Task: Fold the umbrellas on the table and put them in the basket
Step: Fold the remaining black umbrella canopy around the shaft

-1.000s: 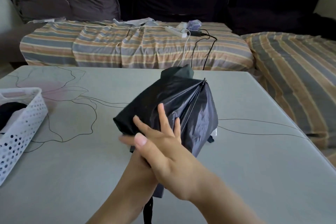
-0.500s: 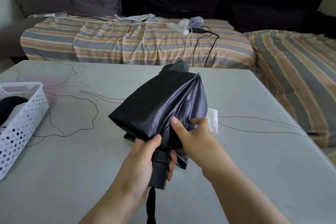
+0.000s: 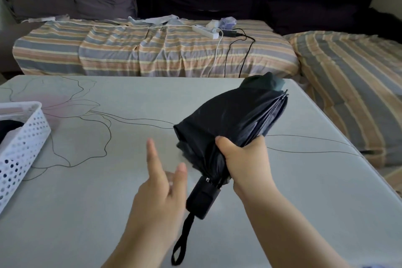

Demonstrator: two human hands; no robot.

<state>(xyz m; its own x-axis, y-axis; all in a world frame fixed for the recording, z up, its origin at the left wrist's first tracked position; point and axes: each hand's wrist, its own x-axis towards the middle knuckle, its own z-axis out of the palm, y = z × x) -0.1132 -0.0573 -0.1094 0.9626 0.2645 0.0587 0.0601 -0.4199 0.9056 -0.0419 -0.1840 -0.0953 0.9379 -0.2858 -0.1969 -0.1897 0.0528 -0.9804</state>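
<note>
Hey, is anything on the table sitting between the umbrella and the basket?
Nothing visible rests on the table between them. Only the open left hand hovers beside the umbrella, which the right hand grips. The basket at the left edge already holds something dark.

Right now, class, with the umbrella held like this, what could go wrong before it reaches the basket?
1. Only the right hand grips the black umbrella, and the left hand is open beside it, so the loose canopy folds may spring apart.
2. The wrist strap dangles and could snag.
3. The white basket already holds dark items, so the bulky canopy may not fit neatly.
</note>
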